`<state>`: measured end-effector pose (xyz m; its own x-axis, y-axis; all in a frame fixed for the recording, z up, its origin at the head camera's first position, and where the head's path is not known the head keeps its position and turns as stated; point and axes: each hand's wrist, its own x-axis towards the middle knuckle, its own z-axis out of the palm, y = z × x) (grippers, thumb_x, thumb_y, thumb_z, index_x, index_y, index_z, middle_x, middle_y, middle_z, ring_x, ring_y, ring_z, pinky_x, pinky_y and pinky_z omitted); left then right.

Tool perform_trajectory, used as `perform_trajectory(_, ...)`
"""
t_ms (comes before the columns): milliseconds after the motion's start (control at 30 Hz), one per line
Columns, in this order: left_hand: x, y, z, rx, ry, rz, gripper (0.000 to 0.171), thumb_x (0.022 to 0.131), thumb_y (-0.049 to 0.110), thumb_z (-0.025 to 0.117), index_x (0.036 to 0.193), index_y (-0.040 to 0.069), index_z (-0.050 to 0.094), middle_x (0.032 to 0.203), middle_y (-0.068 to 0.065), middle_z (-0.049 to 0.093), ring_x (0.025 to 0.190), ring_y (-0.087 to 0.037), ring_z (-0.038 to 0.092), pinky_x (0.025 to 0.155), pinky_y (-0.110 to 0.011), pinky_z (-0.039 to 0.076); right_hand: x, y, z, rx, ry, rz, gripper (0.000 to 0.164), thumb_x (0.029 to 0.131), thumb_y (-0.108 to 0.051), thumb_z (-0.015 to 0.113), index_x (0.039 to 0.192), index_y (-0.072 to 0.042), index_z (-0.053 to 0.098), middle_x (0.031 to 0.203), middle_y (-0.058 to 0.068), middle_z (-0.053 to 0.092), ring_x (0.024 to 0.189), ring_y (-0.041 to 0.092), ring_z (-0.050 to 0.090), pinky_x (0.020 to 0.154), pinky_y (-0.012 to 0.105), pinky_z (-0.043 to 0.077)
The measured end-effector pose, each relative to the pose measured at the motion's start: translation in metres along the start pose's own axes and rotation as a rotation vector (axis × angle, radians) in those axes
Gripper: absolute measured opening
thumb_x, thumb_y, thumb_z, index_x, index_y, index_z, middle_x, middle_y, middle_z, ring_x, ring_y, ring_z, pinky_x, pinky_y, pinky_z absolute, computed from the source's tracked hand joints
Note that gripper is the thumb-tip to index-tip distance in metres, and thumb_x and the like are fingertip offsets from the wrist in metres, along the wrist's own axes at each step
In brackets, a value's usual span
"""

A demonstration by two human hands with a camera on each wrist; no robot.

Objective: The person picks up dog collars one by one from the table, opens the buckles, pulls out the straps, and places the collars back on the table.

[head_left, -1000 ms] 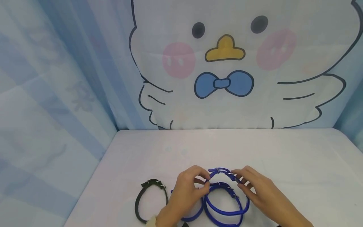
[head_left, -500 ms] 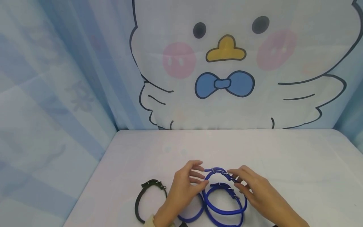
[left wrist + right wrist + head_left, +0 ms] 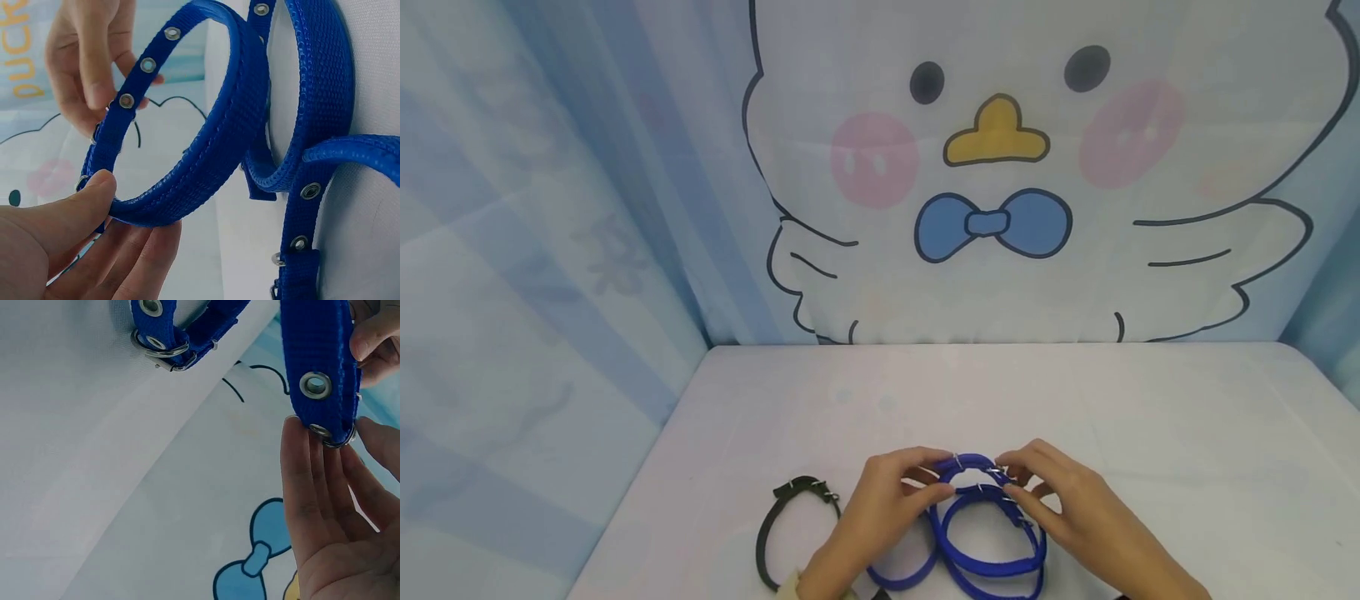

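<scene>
Left wrist view: left hand (image 3: 56,237) and right hand (image 3: 87,56) are pinching a blue collar (image 3: 225,140); orange lettering (image 3: 20,42) behind is seemingly reading "DUCK".

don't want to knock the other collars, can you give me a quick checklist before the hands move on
1. Left hand holding the upper blue collar: ok, thumb and fingers on it.
2. Right hand at its metal fittings: ok, fingertips there.
3. Upper blue collar fully fastened: cannot tell, fingers partly cover the fittings.
4. Clear of the lower blue collar: cannot tell, they overlap in the head view.
5. Dark collar apart from it: ok.
</scene>
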<state>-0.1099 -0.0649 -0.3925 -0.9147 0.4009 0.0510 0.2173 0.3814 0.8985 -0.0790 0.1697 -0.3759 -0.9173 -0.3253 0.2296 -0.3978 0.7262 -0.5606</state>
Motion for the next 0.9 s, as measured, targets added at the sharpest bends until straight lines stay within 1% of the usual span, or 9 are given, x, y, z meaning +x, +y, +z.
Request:
perform_trajectory(67, 0.000, 0.001, 0.000, 0.012, 0.000, 0.024, 0.031, 0.089, 0.015, 0.074, 0.120, 0.013, 0.071, 0.113, -0.002, 0.073, 0.092, -0.002, 0.069, 0.073, -0.014, 0.056, 0.000, -0.001, 0.001, -0.014, 0.034, -0.021, 0.020, 0.093, -0.014, 0.071, 0.111, -0.020, 0.065, 0.101, -0.016, 0.061, 0.089, -0.002, 0.061, 0.072, 0.015, 0.056)
perform_trajectory(200, 0.000, 0.002, -0.002, 0.039, 0.010, 0.070, 0.031, 0.089, 0.014, 0.073, 0.120, 0.013, 0.071, 0.115, -0.003, 0.073, 0.094, -0.005, 0.069, 0.073, -0.013, 0.056, 0.002, -0.004, 0.002, -0.076, 0.115, -0.048, 0.016, 0.093, -0.020, 0.071, 0.108, -0.023, 0.067, 0.100, -0.018, 0.061, 0.088, 0.001, 0.058, 0.070, 0.020, 0.057)
perform_trajectory(300, -0.001, 0.004, -0.004, 0.052, 0.014, 0.077, 0.031, 0.089, 0.014, 0.074, 0.120, 0.014, 0.071, 0.114, -0.002, 0.073, 0.095, -0.005, 0.069, 0.073, -0.013, 0.055, 0.004, -0.007, 0.004, -0.102, 0.146, -0.036, 0.016, 0.092, -0.023, 0.072, 0.108, -0.024, 0.069, 0.099, -0.018, 0.061, 0.085, 0.002, 0.056, 0.067, 0.020, 0.055)
perform_trajectory(467, -0.003, 0.006, -0.008, 0.069, 0.020, 0.098, 0.030, 0.089, 0.016, 0.074, 0.119, 0.014, 0.072, 0.113, -0.001, 0.073, 0.095, -0.005, 0.068, 0.072, -0.013, 0.055, 0.011, -0.013, 0.010, -0.048, 0.165, -0.026, 0.014, 0.093, -0.023, 0.072, 0.107, -0.020, 0.073, 0.094, -0.016, 0.058, 0.080, 0.000, 0.050, 0.061, 0.019, 0.052)
perform_trajectory(633, -0.004, 0.006, -0.010, 0.072, 0.019, 0.120, 0.031, 0.089, 0.016, 0.074, 0.120, 0.014, 0.072, 0.112, -0.001, 0.073, 0.095, -0.005, 0.069, 0.072, -0.014, 0.056, 0.016, -0.017, 0.013, 0.010, 0.174, -0.027, 0.012, 0.092, -0.020, 0.072, 0.103, -0.019, 0.074, 0.088, -0.016, 0.053, 0.073, -0.001, 0.045, 0.054, 0.017, 0.045)
perform_trajectory(800, -0.004, 0.006, -0.011, 0.049, 0.027, 0.117, 0.033, 0.086, 0.015, 0.077, 0.119, 0.014, 0.072, 0.111, -0.001, 0.073, 0.093, -0.005, 0.069, 0.071, -0.014, 0.057, 0.020, -0.017, 0.015, 0.072, 0.188, -0.070, 0.005, 0.093, -0.018, 0.070, 0.097, -0.021, 0.072, 0.086, -0.016, 0.050, 0.068, -0.002, 0.042, 0.052, 0.016, 0.041)
perform_trajectory(900, -0.005, 0.006, -0.011, 0.033, 0.025, 0.113, 0.035, 0.084, 0.015, 0.079, 0.119, 0.014, 0.072, 0.111, -0.001, 0.073, 0.091, -0.004, 0.069, 0.070, -0.015, 0.057, 0.021, -0.016, 0.016, 0.093, 0.205, -0.093, 0.006, 0.094, -0.016, 0.069, 0.096, -0.021, 0.069, 0.086, -0.015, 0.049, 0.066, -0.002, 0.041, 0.052, 0.016, 0.041)
